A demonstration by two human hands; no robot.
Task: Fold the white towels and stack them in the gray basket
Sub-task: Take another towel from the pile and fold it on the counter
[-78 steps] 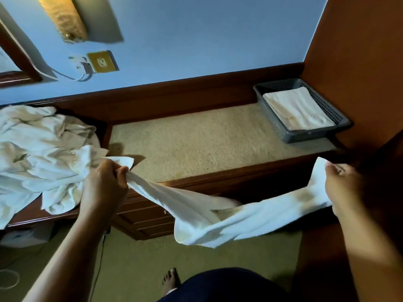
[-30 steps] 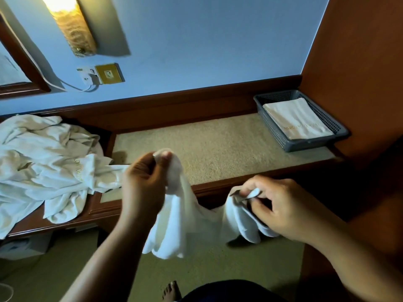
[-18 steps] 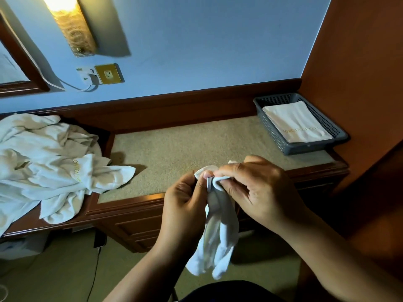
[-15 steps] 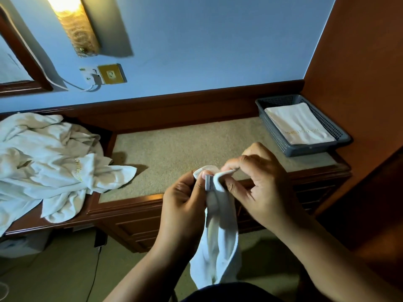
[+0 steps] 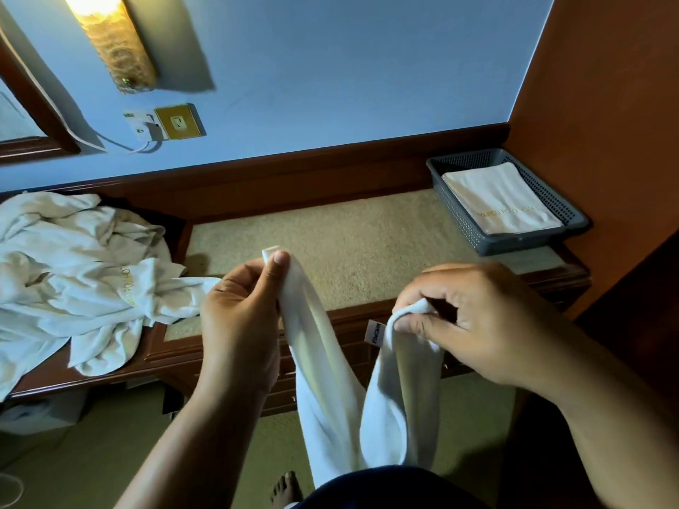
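A white towel (image 5: 330, 391) hangs in a loop in front of the desk, held up by both hands. My left hand (image 5: 242, 317) pinches one upper corner between thumb and fingers. My right hand (image 5: 459, 317) grips the other end, with a small label hanging beside it. A gray basket (image 5: 474, 229) stands at the desk's far right, with one folded white towel (image 5: 499, 200) lying flat inside. A heap of unfolded white towels (image 5: 73, 281) covers the desk's left end.
The wooden desk has a beige carpeted top (image 5: 349, 244) between heap and basket, with drawers below. An orange-brown panel (image 5: 606, 123) rises on the right. A wall lamp (image 5: 117, 42) and a socket (image 5: 176, 121) with a cable are on the blue wall. My bare foot (image 5: 284, 490) is on the floor.
My hands, which met at the towel's top half a second ago, have moved apart, each keeping an end. The towel now sags in a loop between them.
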